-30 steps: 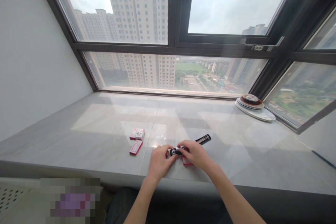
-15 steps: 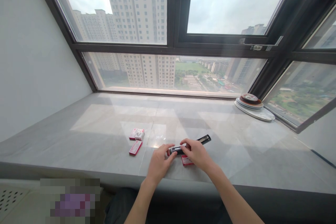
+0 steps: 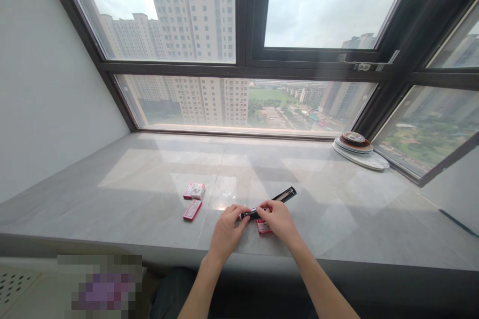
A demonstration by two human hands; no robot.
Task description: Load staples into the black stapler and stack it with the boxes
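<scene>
A black stapler (image 3: 287, 194) lies folded open on the stone sill, its long arm pointing up and to the right. My left hand (image 3: 228, 227) pinches its near left end between thumb and fingers. With fingertips closed over the middle of the stapler, my right hand (image 3: 277, 219) presses at a narrow bright strip (image 3: 253, 210) that looks like staples; the fingers partly cover it. Beneath the right hand a small red-and-white box (image 3: 263, 228) is partly hidden. Left of both hands are more such small boxes, one red-edged box (image 3: 192, 210) in front of a close pair (image 3: 194, 191).
A stack of plates (image 3: 354, 147) stands in the sill's far right corner against the dark window frame (image 3: 239, 71). The sill's front edge (image 3: 168, 248) runs just below my hands. A pale wall (image 3: 56, 84) rises at the left.
My right hand has tilted slightly and moved closer to the left hand along the stapler. The stapler's long arm sits a little further left in view; the camera has shifted slightly.
</scene>
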